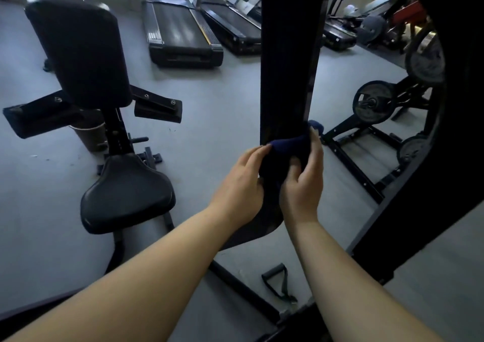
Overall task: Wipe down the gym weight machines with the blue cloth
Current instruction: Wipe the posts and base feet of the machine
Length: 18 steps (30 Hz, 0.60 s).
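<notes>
A dark blue cloth is wrapped around the lower part of a black upright post of a weight machine, in the middle of the view. My left hand grips the cloth from the left side of the post. My right hand holds it from the right, fingers curled round the far side and thumb on the front. The post's foot is hidden behind both hands.
A seated machine with a black seat and back pad stands to the left. Treadmills line the back. A rack with weight plates stands at the right. A cable handle lies on the grey floor.
</notes>
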Each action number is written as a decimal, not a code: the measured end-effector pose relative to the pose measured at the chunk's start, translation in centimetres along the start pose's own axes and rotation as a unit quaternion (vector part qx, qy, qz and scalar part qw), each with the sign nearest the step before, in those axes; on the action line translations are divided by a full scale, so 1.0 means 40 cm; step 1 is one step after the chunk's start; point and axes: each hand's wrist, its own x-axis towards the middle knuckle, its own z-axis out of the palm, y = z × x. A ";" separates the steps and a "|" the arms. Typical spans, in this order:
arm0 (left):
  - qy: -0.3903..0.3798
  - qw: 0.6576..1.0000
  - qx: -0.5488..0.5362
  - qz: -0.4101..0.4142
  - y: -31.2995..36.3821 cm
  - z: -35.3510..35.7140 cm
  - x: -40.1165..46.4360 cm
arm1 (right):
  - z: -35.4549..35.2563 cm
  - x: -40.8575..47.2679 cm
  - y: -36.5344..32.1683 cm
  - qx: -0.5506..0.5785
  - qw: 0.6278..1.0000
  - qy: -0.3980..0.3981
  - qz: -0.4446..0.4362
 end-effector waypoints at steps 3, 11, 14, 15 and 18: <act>-0.007 1.000 0.025 0.009 -0.007 0.016 0.006 | 0.001 -0.079 0.082 -0.006 0.997 -0.022 0.074; -0.045 0.997 -0.001 -0.058 -0.031 0.055 -0.038 | -0.009 -0.095 0.056 -0.010 0.987 -0.015 0.158; -0.082 0.993 -0.020 -0.082 -0.025 0.067 -0.058 | -0.011 -0.139 0.073 0.044 0.969 -0.006 0.244; -0.099 0.991 -0.021 -0.085 -0.024 0.069 -0.067 | -0.016 -0.159 0.075 0.088 0.941 -0.007 0.328; -0.104 0.990 -0.036 -0.092 -0.031 0.061 -0.069 | -0.056 -0.144 0.049 0.158 0.834 -0.017 0.528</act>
